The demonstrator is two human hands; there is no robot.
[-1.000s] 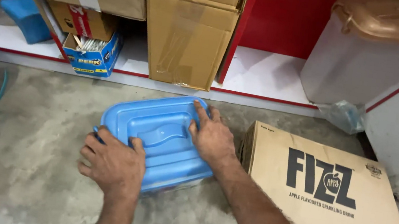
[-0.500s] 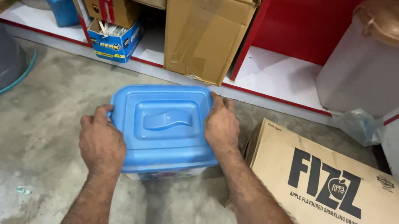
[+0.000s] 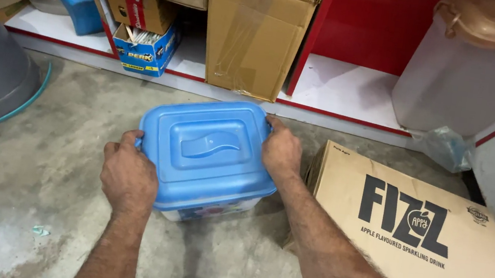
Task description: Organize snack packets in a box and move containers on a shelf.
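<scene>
Fingers (image 3: 132,140) of both hands clasped on opposite edges of blue lidded container (image 3: 207,153), fingertips seemingly under its rim.

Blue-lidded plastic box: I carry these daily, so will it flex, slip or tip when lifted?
The blue-lidded plastic box looks rigid, probably keeping its shape. The left hand and right hand grip opposite lid edges, so the lid might pop loose. Its smooth plastic could be slippery.

light: even, fairly bright | shadows: soft, under shelf | glare: mild | focus: sharp | blur: none
</scene>
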